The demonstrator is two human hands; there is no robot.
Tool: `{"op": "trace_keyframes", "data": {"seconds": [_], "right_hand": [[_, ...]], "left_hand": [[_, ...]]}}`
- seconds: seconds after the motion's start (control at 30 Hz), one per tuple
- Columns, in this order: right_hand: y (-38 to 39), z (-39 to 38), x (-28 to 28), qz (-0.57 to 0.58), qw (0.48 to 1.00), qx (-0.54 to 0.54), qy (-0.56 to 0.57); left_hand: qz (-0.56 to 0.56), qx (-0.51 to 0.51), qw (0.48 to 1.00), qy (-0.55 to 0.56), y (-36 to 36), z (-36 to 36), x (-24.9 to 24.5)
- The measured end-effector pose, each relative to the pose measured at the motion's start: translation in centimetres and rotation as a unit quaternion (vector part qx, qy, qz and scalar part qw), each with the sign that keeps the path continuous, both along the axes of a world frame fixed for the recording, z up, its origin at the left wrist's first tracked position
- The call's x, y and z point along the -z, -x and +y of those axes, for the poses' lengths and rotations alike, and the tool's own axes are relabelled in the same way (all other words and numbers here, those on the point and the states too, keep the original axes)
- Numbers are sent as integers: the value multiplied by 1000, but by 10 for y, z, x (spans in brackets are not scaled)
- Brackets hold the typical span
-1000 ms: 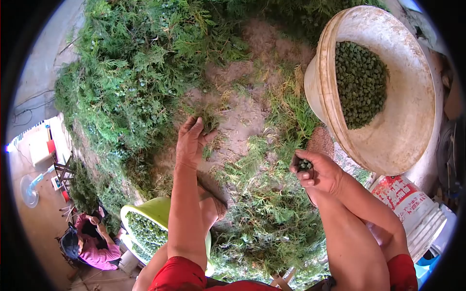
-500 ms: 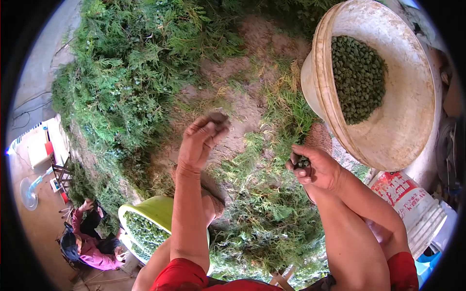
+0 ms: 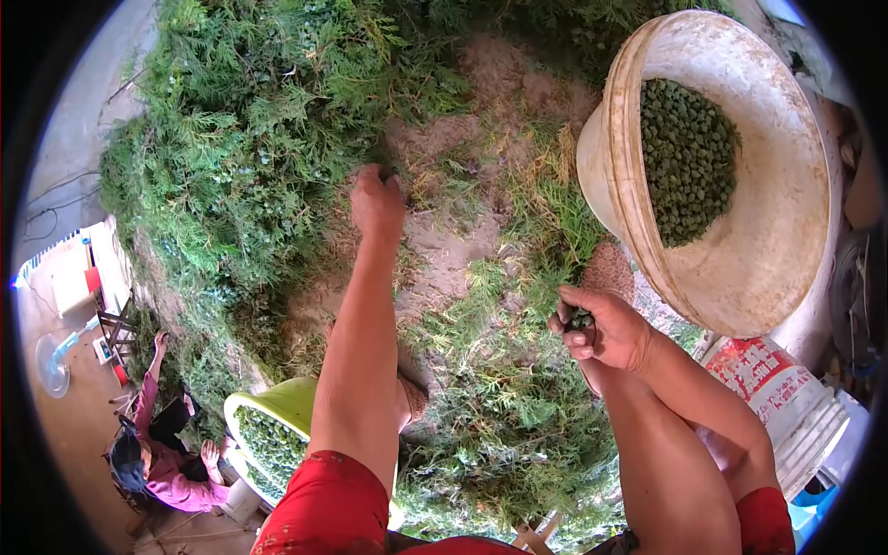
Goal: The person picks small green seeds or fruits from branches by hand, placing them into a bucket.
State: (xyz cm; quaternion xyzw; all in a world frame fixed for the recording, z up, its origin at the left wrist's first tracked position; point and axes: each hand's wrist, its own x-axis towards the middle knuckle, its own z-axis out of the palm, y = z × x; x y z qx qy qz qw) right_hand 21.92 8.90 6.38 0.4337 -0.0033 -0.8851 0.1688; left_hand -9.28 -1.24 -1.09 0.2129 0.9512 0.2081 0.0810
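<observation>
My left hand (image 3: 376, 205) reaches forward to the edge of a big heap of cut evergreen branches (image 3: 250, 139). Its fingers are curled and point away from me, so whatever they grip is hidden. Near my right knee, my right hand (image 3: 606, 328) is closed around a small handful of green cones (image 3: 580, 319), which show between the thumb and fingers. Beyond it, a large off-white bucket (image 3: 777, 268) leans over with its mouth toward me, and a pile of similar small green cones (image 3: 689, 162) lies inside.
Loose sprigs (image 3: 499, 435) cover the ground between my legs. By my left leg is a lime-green tub (image 3: 296, 393) with green cones. A red-and-white bucket (image 3: 777, 388) stands at right. A person in pink (image 3: 176, 481) sits at lower left, near a fan (image 3: 53, 365).
My left hand has moved forward from above the bare ground to the branch heap. My right hand has stayed nearly still around the cones. The other person has raised an arm toward the branches.
</observation>
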Motion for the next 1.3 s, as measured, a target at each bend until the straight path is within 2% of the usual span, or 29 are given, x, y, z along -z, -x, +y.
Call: {"op": "trace_keyframes", "data": {"seconds": [0.03, 0.1, 0.2, 0.23, 0.27, 0.3, 0.33, 0.4, 0.43, 0.5, 0.53, 0.57, 0.7, 0.77, 0.8, 0.87, 0.9, 0.97, 1.0, 1.07, 1.13, 1.2, 1.27, 1.3], "right_hand": [[0, 1, 1, 2, 1000, 0, -1], [-1, 2, 4, 66, 997, -27, -21], [1, 1, 2, 39, 998, -28, -36], [6, 1, -9, -17, 994, -60, -93], [8, -2, -10, -15, 994, -58, -95], [9, -4, -11, -14, 997, -20, -76], [11, -4, -12, -13, 998, 16, -57], [9, -5, -7, -13, 999, 25, -45], [3, -3, -1, -3, 1000, 17, -15], [-1, -2, 5, 6, 1000, 10, 15], [-2, -2, 6, 11, 999, 11, 35], [-2, -1, 7, 17, 998, 12, 55], [3, 1, 0, 14, 1000, -4, 27], [3, 2, -2, -1, 1000, -2, 11], [2, 3, -2, -1, 1000, -2, 11], [1, 1, -1, 7, 1000, 9, 14], [1, 1, 1, 7, 1000, 9, 14], [-5, 0, 6, 22, 1000, 11, 14], [-6, -1, 6, 19, 1000, 11, 14], [-4, -2, 6, -15, 999, -12, -41], [3, -3, -2, -17, 998, -6, -59], [9, -2, -8, -18, 997, 3, -81], [12, 1, -14, 19, 999, 19, -42], [14, 0, -13, 5, 999, 20, -26]], "left_hand": [[-51, 18, 999, 0, -2, -5, -2], [-104, 10, 991, -79, -26, -19, -2], [-270, 19, 956, -114, -80, -27, -42], [-343, 8, 924, -166, -101, -28, -50], [-465, 59, 847, -250, -117, -26, -71], [-465, 191, 847, -172, -124, -27, -76], [-533, 213, 805, -151, -124, -23, -85], [-411, 149, 895, -86, -100, -8, -79], [-399, 38, 909, -113, -80, -2, -75], [-172, 19, 982, -75, -27, 12, -54], [-4, 38, 998, -55, -2, 17, -32], [165, 56, 984, -34, 16, 19, -13], [155, 74, 985, 31, 44, 16, 1], [67, 48, 996, 41, 44, 1, 1], [66, 48, 996, 41, 37, -6, 1], [-91, 44, 994, -37, 15, -28, -2], [-91, 44, 994, -37, 5, -35, 0], [-220, -43, 961, -164, -22, -45, 6], [-223, -42, 960, -164, -34, -46, 0], [-412, -73, 864, -279, -58, -42, -31], [-509, 42, 823, -248, -83, -37, -61], [-526, 183, 818, -147, -111, -21, -96], [-562, 244, 780, -127, -121, -11, -115], [-558, 239, 785, -123, -118, -4, -120]]}}
